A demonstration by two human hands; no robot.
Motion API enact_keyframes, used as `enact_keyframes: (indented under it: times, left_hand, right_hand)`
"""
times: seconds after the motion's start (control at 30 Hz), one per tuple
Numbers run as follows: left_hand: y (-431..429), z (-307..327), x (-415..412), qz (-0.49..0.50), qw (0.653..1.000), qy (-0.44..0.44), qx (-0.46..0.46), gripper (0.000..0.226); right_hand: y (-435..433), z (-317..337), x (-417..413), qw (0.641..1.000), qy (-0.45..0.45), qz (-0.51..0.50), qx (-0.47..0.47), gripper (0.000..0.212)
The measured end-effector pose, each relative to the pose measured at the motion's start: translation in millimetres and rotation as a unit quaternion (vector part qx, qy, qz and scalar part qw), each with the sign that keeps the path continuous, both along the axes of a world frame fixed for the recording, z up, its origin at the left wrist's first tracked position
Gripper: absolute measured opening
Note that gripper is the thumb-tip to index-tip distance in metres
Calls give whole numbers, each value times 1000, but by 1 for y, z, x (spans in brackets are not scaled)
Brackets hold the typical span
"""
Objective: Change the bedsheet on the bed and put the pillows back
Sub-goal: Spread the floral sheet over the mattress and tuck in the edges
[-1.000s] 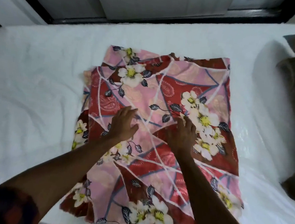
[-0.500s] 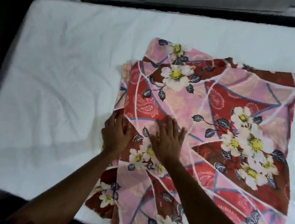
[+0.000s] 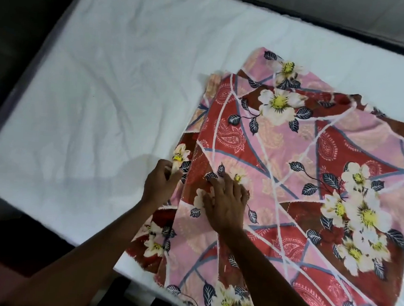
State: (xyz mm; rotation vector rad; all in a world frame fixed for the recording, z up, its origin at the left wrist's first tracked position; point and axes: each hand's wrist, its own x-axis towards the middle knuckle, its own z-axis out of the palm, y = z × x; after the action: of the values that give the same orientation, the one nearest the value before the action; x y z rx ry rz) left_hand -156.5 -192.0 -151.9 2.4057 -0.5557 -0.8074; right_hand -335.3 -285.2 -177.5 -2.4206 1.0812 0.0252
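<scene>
Since a second ago, both hands have been shifted from the middle of the folded bedsheet (image 3: 291,172) to its left edge. Red, pink and white floral cloth is laid in several folded layers on the right part of the bed (image 3: 104,85), reaching the bed's near edge. The edge of an under-layer is pinched by the left hand (image 3: 161,184), its fingers (image 3: 168,169) curled together on the cloth. The top layer is pressed flat by the right hand (image 3: 226,200), its fingers spread apart and straight. White, lightly creased covering is seen over the rest of the bed. Dark floor (image 3: 18,17) is seen at the left.
</scene>
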Motion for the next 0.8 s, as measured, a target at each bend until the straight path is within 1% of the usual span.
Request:
enact_keyframes:
  times: [0.07, 0.17, 0.27, 0.33, 0.4, 0.5, 0.53, 0.6, 0.63, 0.7, 0.73, 0.8]
  left_hand:
    - [-25, 3, 10, 13, 1000, 16, -10, 37]
    - [-71, 4, 33, 25, 999, 36, -11, 47]
    - [-126, 8, 57, 23, 998, 52, -22, 61]
    - [-160, 10, 72, 4, 998, 57, -40, 70]
    - [-194, 7, 86, -29, 997, 50, -51, 73]
    - [-236, 3, 101, -48, 995, 62, -68, 73]
    - [-247, 3, 103, -46, 995, 64, -66, 69]
    - [-262, 3, 107, -39, 996, 44, -68, 51]
    - [-266, 2, 109, -37, 996, 26, -78, 37]
    - [-272, 5, 105, -65, 993, 13, -100, 15]
    - [-274, 10, 99, -96, 989, 13, -115, 9]
    - [-274, 23, 80, -167, 974, 7, -153, 12]
  right_hand:
    - [-19, 3, 11, 999, -40, -1, 6, 41]
    - [-64, 4, 38, 995, -98, 14, 5, 42]
    - [-115, 8, 67, 995, -94, 9, -25, 48]
    - [-146, 11, 84, 994, -103, -17, -25, 53]
    - [-170, 6, 95, 994, -100, -47, -8, 52]
    - [-188, -9, 100, 993, -85, -66, 47, 57]
    - [-190, -13, 100, 992, -86, -68, 63, 61]
    - [-192, -19, 96, 986, -111, -78, 99, 69]
    - [-192, -19, 93, 977, -141, -94, 129, 69]
    - [-197, -12, 90, 942, -216, -148, 210, 58]
    - [-202, -5, 89, 916, -251, -180, 256, 50]
    - [-212, 12, 90, 849, -312, -252, 343, 42]
